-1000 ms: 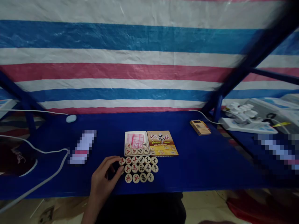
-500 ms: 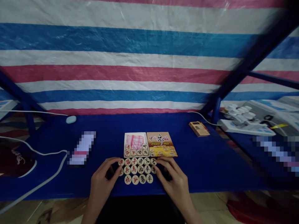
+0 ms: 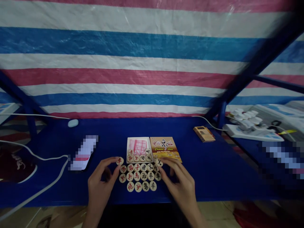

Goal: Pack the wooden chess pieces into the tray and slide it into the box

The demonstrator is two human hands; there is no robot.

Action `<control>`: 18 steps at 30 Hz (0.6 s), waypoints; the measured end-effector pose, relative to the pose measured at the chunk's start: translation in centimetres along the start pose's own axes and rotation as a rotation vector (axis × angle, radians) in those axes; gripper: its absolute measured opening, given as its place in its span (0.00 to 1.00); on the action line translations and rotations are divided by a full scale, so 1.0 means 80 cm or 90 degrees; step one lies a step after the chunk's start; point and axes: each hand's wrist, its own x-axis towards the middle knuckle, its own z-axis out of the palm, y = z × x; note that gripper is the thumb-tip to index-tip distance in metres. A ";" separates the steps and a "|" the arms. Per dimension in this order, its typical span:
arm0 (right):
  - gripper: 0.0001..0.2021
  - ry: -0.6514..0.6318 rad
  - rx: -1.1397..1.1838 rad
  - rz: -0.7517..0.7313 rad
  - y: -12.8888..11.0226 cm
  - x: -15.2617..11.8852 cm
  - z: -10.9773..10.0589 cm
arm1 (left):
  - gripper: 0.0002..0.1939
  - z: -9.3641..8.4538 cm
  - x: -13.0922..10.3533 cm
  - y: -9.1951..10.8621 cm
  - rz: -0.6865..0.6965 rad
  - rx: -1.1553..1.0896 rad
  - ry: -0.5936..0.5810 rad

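My left hand (image 3: 102, 180) pinches a red-marked Chinese chess piece (image 3: 120, 161) between thumb and finger, raised at the left end of the rows. My right hand (image 3: 179, 179) pinches a black-marked Chinese chess piece (image 3: 159, 162) at the right end, partly over the lid's corner. Between the hands, several round pieces (image 3: 137, 176) lie face up in three rows, red characters on the left and black on the right. Behind them is the white box (image 3: 128, 141), holding several pieces at its near side and a red-lined folded sheet (image 3: 137, 146). The printed lid (image 3: 163, 145) lies against its right side.
A phone (image 3: 84, 153) lies to the left on the blue table (image 3: 180, 126), with a white cable (image 3: 53, 185) nearby. At the back are a small pale-blue device (image 3: 73, 123) and a small yellow-brown box (image 3: 204, 134). Loaded power strips (image 3: 254, 133) stand at right.
Both hands have lifted a piece each from the ends of the back row. Other pieces now show at those ends. The view has shifted slightly.
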 end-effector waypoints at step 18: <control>0.08 0.005 0.041 -0.093 -0.007 0.051 0.043 | 0.05 0.031 0.034 0.010 0.134 -0.017 -0.091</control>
